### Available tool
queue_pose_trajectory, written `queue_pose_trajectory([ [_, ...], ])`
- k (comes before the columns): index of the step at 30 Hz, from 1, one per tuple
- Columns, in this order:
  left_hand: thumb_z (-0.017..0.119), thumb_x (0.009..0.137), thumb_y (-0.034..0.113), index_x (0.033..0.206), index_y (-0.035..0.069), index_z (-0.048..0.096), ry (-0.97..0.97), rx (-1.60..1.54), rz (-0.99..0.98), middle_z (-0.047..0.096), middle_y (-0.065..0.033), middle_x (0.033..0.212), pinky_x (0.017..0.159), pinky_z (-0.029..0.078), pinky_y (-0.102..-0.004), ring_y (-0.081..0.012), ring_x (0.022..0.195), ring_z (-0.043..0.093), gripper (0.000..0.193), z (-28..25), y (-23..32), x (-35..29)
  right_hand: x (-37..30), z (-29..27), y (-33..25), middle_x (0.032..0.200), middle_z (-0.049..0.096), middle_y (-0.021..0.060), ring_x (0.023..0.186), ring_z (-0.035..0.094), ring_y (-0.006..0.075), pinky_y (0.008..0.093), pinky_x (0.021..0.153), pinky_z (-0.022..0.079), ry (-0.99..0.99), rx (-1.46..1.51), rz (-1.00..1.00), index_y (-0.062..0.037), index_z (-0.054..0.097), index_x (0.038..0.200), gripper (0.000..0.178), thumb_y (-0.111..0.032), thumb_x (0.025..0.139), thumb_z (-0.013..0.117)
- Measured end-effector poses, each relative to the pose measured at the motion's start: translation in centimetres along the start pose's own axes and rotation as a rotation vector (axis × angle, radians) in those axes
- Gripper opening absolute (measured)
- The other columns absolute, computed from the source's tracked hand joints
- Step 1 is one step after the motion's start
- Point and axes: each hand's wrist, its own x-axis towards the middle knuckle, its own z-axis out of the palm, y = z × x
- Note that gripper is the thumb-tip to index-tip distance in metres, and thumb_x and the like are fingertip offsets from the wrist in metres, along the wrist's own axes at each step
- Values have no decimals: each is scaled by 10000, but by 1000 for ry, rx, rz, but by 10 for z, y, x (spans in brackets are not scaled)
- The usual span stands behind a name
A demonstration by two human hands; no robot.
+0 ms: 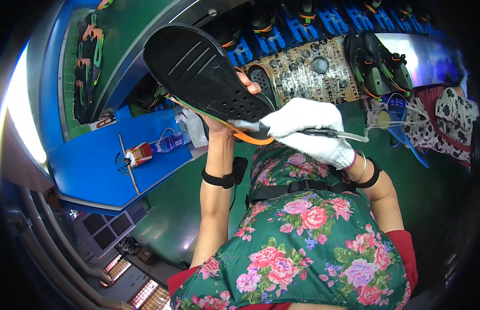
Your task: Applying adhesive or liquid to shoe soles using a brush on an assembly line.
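Observation:
My bare left hand (217,125) is closed around a black shoe sole (198,72), held up and tilted before me. The sole has long grooves at its wide end and small round holes at its narrow end, with an orange edge there. A white knitted glove covers my right hand (310,126), which grips a brush (245,125) with pale bristles. Those bristles lie against the sole's edge near the narrow end. A clear tube (353,136) runs out behind the brush's dark handle. Behind my left fingertips, another holed sole (259,77) is partly hidden.
A tape-covered cardboard sheet (307,72) lies ahead. Black shoes (377,64) stand to its right, beyond which a person's patterned sleeve (453,116) shows. Blue racks (302,32) line the back. At left, a blue shelf (90,165) bears a bottle (171,141).

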Motion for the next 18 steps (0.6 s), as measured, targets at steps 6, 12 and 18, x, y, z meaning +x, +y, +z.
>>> queue_pose_trajectory([
  [6, 525, 813, 884, 1237, -4, 598, -38, 17, 18, 655, -189, 1070, 912, 498, -455, -312, 942, 635, 986, 6, 5, 10, 3, -4, -8, 1021, 785, 72, 930, 744, 225, 339, 823, 588, -117, -230, -104, -78, 801, 984, 232, 23, 775, 798],
  [12, 560, 964, 578, 1164, -67, 635, -107, 100, 72, 678, -194, 1053, 942, 521, -446, -295, 958, 680, 680, 17, 7, 20, 5, -9, -14, 1015, 784, 83, 941, 746, 214, 340, 835, 589, -107, -231, -83, -69, 802, 983, 200, 16, 802, 792],
  [18, 540, 912, 718, 1150, -85, 628, -121, 101, 94, 682, -210, 1051, 923, 501, -434, -305, 950, 672, 842, 19, 8, 27, 3, -13, -5, 1027, 779, 86, 919, 740, 234, 334, 816, 586, 0, -127, -64, -80, 794, 993, 212, -9, 794, 805],
])
